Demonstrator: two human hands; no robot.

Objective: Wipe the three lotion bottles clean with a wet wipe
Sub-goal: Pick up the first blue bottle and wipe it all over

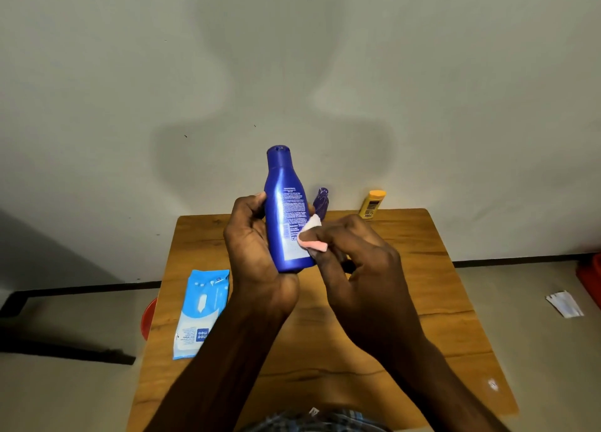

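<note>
My left hand [257, 253] grips a tall blue lotion bottle [283, 201] around its lower half and holds it upright above the wooden table [422, 301], back label toward me. My right hand [354, 259] pinches a folded pinkish-white wet wipe [310, 236] and presses it against the bottle's lower right side. A small purple bottle [322, 202] stands at the table's far edge, partly hidden behind the blue bottle. A yellow bottle [372, 204] stands to its right at the far edge.
A light blue pack of wet wipes [201, 311] lies on the table's left side. A red round object [149, 318] pokes out below the table's left edge. On the floor at right lies a white scrap [564, 303]. A wall stands close behind the table.
</note>
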